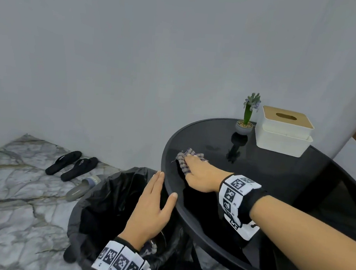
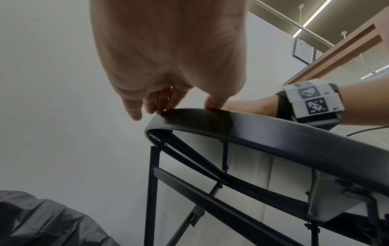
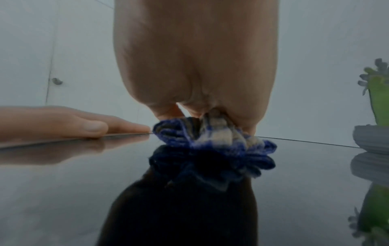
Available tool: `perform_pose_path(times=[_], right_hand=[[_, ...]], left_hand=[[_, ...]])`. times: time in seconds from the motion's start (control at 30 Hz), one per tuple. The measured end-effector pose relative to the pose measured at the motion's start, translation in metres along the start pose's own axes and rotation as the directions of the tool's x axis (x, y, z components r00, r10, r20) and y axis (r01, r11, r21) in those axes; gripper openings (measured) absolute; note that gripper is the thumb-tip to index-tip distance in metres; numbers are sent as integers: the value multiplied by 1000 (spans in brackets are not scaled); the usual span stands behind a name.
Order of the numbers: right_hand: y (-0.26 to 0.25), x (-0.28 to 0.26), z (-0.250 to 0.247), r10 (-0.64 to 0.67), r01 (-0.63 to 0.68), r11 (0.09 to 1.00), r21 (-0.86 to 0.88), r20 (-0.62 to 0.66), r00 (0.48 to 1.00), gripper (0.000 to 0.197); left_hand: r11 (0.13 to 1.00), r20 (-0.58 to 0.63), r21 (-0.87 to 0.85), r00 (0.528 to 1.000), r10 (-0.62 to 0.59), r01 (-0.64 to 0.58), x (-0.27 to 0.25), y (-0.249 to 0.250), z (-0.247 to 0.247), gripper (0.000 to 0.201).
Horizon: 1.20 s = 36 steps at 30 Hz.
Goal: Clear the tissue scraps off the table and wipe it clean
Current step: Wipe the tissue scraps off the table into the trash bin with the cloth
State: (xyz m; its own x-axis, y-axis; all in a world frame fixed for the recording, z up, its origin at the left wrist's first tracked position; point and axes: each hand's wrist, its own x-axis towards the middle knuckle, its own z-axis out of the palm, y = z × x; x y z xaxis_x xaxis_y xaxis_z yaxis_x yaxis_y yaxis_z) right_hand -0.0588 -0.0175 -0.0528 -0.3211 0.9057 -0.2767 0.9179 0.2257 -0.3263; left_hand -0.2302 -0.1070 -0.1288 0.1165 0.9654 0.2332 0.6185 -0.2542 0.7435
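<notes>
My right hand grips a bunched blue-and-white checked cloth and holds it down on the black glass round table, close to its left edge. In the right wrist view the cloth is crumpled under my right hand and mirrored in the glass. My left hand lies flat with straight fingers against the table rim, thumb on top, above a bin lined with a black bag. It holds nothing. I see no tissue scraps on the tabletop.
A small potted plant and a white tissue box with a wooden lid stand at the table's far side by the wall. Black flip-flops and a grey slipper lie on the marble floor left of the bin.
</notes>
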Motion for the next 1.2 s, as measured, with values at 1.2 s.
perform_pose_path(times=[1.2], right_hand=[[-45, -13, 0, -81, 81, 994, 71, -12, 997, 34]], left_hand=[[995, -18, -95, 1000, -17, 15, -1, -5, -3, 74]])
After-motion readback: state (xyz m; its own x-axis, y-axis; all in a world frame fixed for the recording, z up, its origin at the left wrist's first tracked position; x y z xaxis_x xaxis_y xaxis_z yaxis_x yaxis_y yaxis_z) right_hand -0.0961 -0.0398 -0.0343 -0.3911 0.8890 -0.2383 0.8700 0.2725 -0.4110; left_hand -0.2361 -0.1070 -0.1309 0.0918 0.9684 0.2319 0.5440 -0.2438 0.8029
